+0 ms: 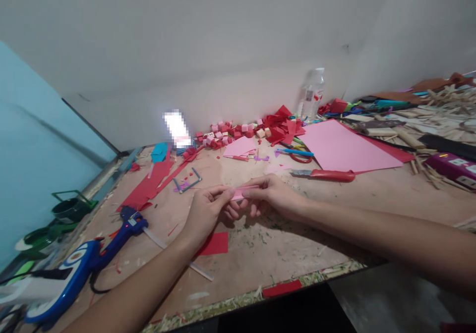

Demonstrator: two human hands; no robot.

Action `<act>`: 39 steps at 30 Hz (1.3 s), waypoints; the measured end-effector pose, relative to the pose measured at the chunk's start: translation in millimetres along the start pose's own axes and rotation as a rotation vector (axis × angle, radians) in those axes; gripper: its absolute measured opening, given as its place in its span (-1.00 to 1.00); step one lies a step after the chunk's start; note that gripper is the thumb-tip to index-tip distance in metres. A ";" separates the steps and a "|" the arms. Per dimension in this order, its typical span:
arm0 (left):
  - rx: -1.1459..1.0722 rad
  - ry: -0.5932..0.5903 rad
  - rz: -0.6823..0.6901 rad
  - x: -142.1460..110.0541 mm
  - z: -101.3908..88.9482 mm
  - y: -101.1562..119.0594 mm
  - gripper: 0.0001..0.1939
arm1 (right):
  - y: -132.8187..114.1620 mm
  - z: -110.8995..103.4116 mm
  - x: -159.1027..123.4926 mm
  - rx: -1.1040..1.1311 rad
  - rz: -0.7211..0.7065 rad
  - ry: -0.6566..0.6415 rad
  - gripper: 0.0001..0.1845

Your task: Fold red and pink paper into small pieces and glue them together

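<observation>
Both hands meet over the middle of the table around a small piece of pink paper. My left hand pinches its left end between thumb and fingers. At the other end, my right hand grips the same strip, which looks folded. Some of its surface is hidden by the fingers. Beneath my left wrist lies a red paper rectangle. A red-handled knife rests beyond my right hand, near a large sheet of pink paper.
A blue glue gun with its glue stick lies at the left. Many small pink and red paper cubes line the wall, with a plastic bottle behind. Wood sticks pile up at the right. A lit phone leans at the back.
</observation>
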State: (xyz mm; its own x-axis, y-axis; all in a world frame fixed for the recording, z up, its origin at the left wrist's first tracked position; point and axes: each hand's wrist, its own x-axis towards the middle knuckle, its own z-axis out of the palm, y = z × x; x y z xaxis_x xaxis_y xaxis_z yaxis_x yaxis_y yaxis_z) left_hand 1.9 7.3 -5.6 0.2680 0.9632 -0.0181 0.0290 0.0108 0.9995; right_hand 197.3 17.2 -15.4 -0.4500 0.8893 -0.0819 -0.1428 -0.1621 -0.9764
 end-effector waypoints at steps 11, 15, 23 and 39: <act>-0.134 0.025 -0.138 0.8 2.7 0.1 -0.49 | -1.3 0.5 0.3 0.143 0.064 0.079 -0.71; -0.142 -0.010 -0.122 0.8 -0.1 -1.4 -0.54 | 0.3 0.7 -0.8 0.094 0.047 0.043 -0.74; -0.062 -0.013 -0.062 4.1 -4.6 -6.2 -0.61 | 0.0 1.0 0.6 0.050 0.018 -0.011 -0.78; 0.172 0.014 0.048 3.7 -3.9 0.3 -0.67 | 3.2 -4.9 2.7 0.037 0.069 -0.041 -0.74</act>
State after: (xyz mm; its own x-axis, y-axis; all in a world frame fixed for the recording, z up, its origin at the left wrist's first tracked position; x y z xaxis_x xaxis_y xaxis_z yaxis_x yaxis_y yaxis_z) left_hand -0.9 12.0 -5.3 0.2599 0.9651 0.0310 0.1813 -0.0803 0.9802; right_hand 200.0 21.2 -19.7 -0.4955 0.8573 -0.1394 -0.1427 -0.2386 -0.9606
